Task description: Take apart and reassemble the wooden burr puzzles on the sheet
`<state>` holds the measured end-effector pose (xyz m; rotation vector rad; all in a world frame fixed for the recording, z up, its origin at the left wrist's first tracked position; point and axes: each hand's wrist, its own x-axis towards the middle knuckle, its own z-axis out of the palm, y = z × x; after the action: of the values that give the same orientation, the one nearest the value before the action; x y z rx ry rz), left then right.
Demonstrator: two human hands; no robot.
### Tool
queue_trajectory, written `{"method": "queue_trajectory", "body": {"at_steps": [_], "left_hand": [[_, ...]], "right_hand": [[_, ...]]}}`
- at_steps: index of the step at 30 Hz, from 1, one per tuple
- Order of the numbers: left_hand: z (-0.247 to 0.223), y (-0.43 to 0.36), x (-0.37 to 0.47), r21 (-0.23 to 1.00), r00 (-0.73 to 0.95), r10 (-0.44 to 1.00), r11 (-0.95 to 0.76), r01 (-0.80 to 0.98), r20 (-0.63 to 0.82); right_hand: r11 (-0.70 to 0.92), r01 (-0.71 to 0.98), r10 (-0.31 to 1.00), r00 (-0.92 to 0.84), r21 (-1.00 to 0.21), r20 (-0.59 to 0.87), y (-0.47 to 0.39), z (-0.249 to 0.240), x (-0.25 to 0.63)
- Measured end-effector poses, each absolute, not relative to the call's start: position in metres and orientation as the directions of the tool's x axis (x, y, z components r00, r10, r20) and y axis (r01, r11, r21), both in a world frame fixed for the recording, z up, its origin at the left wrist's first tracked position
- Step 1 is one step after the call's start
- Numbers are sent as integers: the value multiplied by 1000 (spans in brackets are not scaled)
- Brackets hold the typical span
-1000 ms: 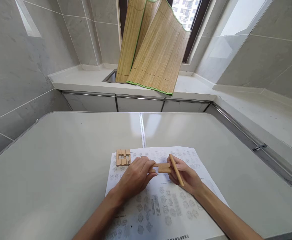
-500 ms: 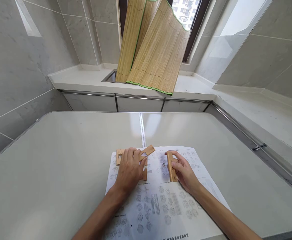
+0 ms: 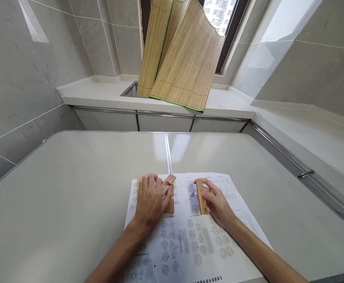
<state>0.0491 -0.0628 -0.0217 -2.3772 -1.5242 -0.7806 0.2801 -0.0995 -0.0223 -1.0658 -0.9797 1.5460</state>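
Observation:
My right hand is closed round a wooden puzzle piece, a long bar standing nearly upright over the paper, with part of another wooden bit beside it behind the fingers. My left hand curls over several wooden puzzle pieces and pinches a notched one, tilted up to the right between thumb and fingers. Below the thumb lies another wooden piece with a dark mark. A further piece peeks out left of my fingers; the rest are hidden under the hand.
A printed sheet with rows of small line drawings lies under both hands on a pale folding table. Behind the table runs a white counter with a sink. A bamboo mat leans there against the window.
The notched piece in my left hand has shifted down and left, and its visible end has turned steeper. My left fingers have curled in slightly. My right hand stays almost still.

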Motion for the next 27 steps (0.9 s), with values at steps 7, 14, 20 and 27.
{"method": "queue_trajectory", "body": {"at_steps": [7,14,20,27], "left_hand": [[-19,-65,49,141,358,776,-491,860,519],[-17,-62,45,100,360,747,-492,865,558],[-15,-56,38,64,348,744,-462,884,571],[-18,-56,37,50,350,783,-434,899,515]], "right_hand": [[-198,-274,975,-156,-941,-160,-100,-24,281],[-198,-270,975,-154,-942,-160,-100,-24,281],[-197,-252,975,-152,-947,-163,-100,-23,281],[-198,-253,973,-168,-947,-158,-99,-21,281]]}}
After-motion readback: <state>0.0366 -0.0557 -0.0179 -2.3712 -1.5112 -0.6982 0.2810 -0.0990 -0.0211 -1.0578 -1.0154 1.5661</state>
